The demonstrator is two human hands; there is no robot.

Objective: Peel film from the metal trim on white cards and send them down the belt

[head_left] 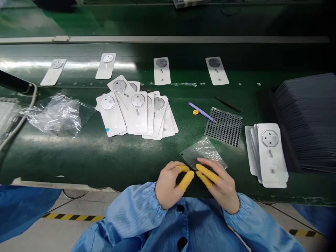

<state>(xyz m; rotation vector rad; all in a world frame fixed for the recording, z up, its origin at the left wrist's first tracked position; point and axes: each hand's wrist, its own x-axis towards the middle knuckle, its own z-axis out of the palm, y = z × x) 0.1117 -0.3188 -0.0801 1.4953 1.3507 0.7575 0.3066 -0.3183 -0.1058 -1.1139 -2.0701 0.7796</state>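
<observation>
The yellow-capped fingers (187, 179) of the left hand (169, 185) are curled loosely, nothing gripped between them; the fingers (207, 175) of the right hand (220, 187) are pressed on the near corner of a clear plastic sheet (203, 151), which lies flat near the front edge of the desk (131, 157); just beyond it a perforated tray (224, 126) is set, with purple tweezers (201, 111) across its far-left corner; a stack of white plates (271, 154) is placed toward the right edge; a fanned pile of plates (136, 110) is spread at the centre; crumpled plastic bags (56, 113) lie toward the left edge.
</observation>
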